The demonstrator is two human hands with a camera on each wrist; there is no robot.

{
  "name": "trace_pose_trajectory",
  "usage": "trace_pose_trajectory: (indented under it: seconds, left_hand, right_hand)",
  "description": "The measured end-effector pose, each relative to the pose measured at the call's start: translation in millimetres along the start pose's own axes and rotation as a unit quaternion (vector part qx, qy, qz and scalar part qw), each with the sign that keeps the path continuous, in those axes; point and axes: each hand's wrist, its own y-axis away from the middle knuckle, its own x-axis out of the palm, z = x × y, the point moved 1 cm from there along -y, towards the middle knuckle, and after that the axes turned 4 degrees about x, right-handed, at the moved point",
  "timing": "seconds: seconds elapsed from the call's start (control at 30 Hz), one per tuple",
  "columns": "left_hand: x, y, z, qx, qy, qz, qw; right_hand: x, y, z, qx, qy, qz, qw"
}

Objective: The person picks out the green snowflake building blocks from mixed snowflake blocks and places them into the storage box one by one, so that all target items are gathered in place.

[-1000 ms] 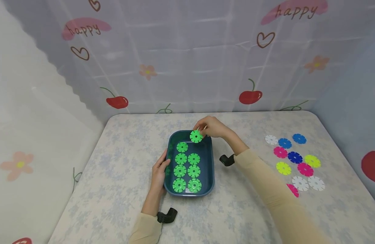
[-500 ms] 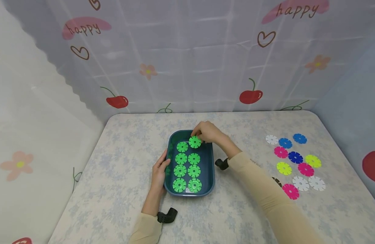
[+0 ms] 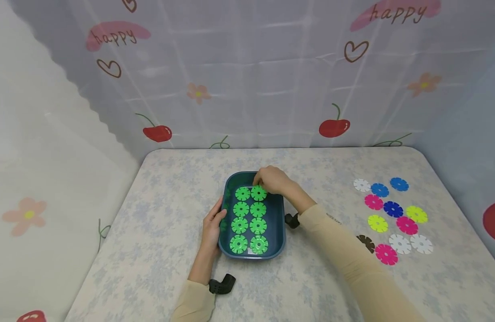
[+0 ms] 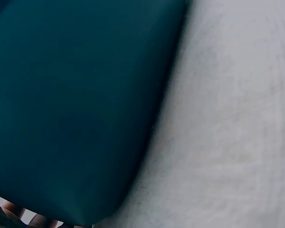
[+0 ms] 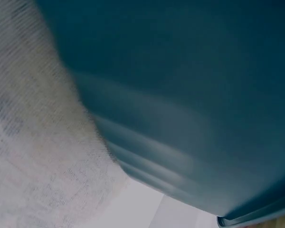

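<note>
A dark teal tray (image 3: 275, 228) lies on the table, with green interlocking discs (image 3: 241, 209) in two columns inside it. My left hand (image 3: 210, 226) holds the tray's left wall, thumb over the rim and fingers outside. At the far right part of the tray, my right hand (image 3: 273, 180) reaches in, its fingertips at the last green disc (image 3: 258, 193) of the right column. The hand covers that disc's upper right edge, and its grip is partly hidden. Both wrist views show mostly the tray's outer wall (image 4: 76, 95); a few left fingers (image 4: 40, 221) show at the bottom.
Loose discs lie on the right side of the table (image 3: 171, 214): white (image 3: 399, 243), blue (image 3: 379, 190), pink (image 3: 386, 254), yellow (image 3: 377, 223) and a dark brown disc (image 3: 366, 243) partly behind the right sleeve. A printed curtain (image 3: 247, 89) hangs behind the table.
My right hand has lowered the green disc toward me, from above the tray's far end into line with the right column. My left hand has kept its hold on the tray.
</note>
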Motion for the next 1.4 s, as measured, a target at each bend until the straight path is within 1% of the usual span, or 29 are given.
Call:
trace_pose_trajectory:
  seconds: [0.27, 0.57, 0.9, 1.23, 1.3, 1.4]
  left_hand:
    - [-0.3, 0.1, -0.9, 0.006, -0.001, 0.008, 1.0]
    - [0.0, 0.3, -0.8, 0.01, 0.003, 0.012, 0.9999]
    - [0.2, 1.1, -1.3, 0.012, 0.003, 0.014, 0.9998]
    - [-0.4, 1.4, -1.0, 0.012, -0.002, 0.014, 0.9998]
    - [0.0, 1.4, -1.2, 0.012, -0.002, 0.012, 0.9999]
    - [0.3, 1.4, -1.6, 0.012, -0.004, 0.009, 0.9999]
  right_hand:
    - [4.5, -0.3, 2.0, -0.003, 0.05, -0.004, 0.9988]
    - [8.4, -1.6, 4.6, 0.019, 0.081, -0.012, 0.9965]
    - [12.6, -2.0, 3.9, 0.018, 0.086, -0.033, 0.9956]
    - [14.0, -2.1, 5.0, 0.015, 0.126, -0.051, 0.9907]
    - [13.5, -2.1, 5.1, 0.016, 0.125, -0.048, 0.9909]
    - [11.9, -0.6, 5.1, 0.017, 0.109, -0.042, 0.993]
